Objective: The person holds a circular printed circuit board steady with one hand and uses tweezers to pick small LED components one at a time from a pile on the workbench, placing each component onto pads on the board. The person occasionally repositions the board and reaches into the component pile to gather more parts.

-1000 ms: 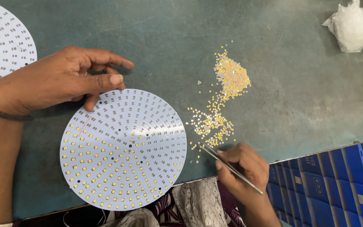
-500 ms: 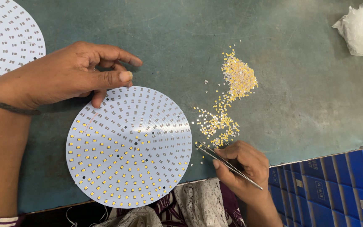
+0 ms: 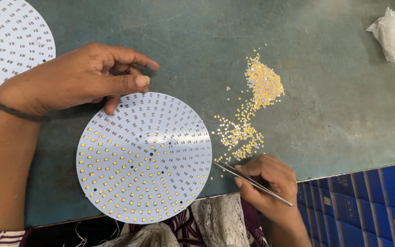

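Two hands at work as I watch remotely: right hand (image 3: 270,183) fingers pinch thin tweezers (image 3: 252,182), tips just beside the round LED board (image 3: 144,157); left hand (image 3: 76,80), fingers loosely curled and gripping nothing, touches the board's far edge. Loose yellow chips (image 3: 248,114) lie beyond on the green surface (image 3: 325,105).

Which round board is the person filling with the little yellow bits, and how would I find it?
Start at the green table and look to its near edge, just below the left hand. The round white board lies there, its lower half dotted with yellow chips, tweezers pointing at its right rim. The other board, in the far left corner, carries no yellow chips.
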Motion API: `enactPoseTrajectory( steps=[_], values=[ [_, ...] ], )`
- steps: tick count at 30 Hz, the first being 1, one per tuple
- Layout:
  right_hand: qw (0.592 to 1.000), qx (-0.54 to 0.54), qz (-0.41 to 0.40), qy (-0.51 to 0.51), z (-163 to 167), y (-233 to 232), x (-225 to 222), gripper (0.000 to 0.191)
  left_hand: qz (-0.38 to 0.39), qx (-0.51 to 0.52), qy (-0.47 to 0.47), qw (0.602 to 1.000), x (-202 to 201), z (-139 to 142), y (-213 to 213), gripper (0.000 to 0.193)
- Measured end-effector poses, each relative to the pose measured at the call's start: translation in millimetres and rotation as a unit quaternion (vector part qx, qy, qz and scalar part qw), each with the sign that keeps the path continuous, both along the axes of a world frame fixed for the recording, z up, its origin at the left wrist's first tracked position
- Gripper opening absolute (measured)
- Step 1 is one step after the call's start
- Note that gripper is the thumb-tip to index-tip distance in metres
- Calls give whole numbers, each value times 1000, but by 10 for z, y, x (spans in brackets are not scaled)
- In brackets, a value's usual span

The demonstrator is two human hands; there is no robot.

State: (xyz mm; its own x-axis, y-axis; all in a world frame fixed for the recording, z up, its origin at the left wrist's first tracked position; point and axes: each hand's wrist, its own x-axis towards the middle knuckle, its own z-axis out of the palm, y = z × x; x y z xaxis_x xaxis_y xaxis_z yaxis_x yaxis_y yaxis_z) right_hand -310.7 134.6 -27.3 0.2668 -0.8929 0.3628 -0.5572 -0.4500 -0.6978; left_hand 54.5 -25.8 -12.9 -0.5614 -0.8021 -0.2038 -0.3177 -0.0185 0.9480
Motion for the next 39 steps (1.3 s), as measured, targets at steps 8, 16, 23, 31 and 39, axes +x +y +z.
enactPoseTrajectory(
  steps=[8, 16, 23, 31, 39],
  values=[
    [1000, 7, 16, -3, 8, -4, -39, 21, 2, 11, 16, 1000, -37, 33, 4, 71],
    [999, 18, 27, 3, 13, 6, -88, 19, 4, 21, 28, 999, -50, 39, -3, 71],
    [998, -10, -54, -18, -76, 191, 134, 15, 0, 11, 13, 1000, -82, 125, -3, 64],
    [997, -80, 0, 24, -194, 250, 709, 16, 8, 12, 0, 1000, -134, 224, 14, 65],
    [997, -63, -3, 40, -112, 189, 822, 17, 4, -4, 8, 1000, -143, 202, 0, 67]
  ],
)
